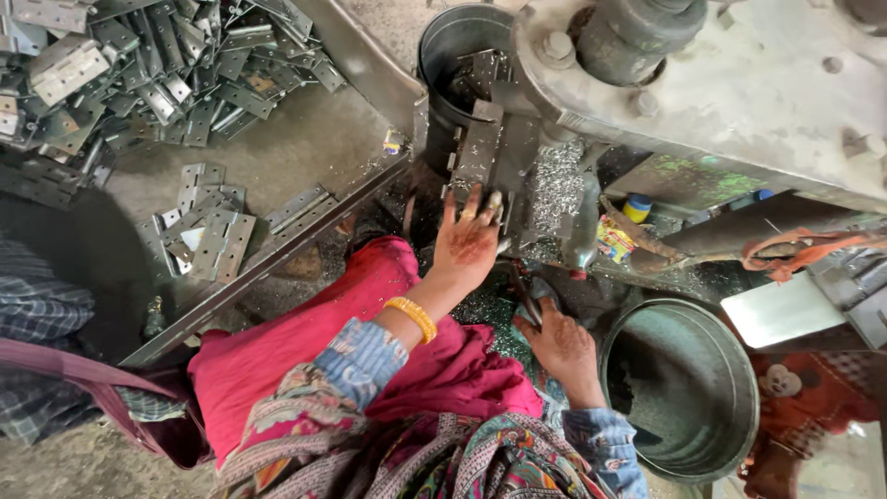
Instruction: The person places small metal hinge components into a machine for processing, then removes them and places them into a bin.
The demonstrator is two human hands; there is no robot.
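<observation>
My left hand (467,240), with a yellow bangle at the wrist, reaches up to the dark metal block (480,152) of a press machine and its fingertips pinch a small metal piece at the block's lower edge. Lower down, my right hand (559,346) curls around a thin dark lever or tool (524,294) that slants up toward the machine. A dark round bin (443,55) stands just behind the block with flat metal plates inside. Metal shavings (557,185) lie heaped beside the block.
A big pile of grey hinge plates (139,65) covers the top left, with a smaller heap (203,222) nearer me. A long steel angle bar (277,254) slants across the floor. A large round metal tub (684,388) sits at my right. The machine's grey body (739,83) overhangs.
</observation>
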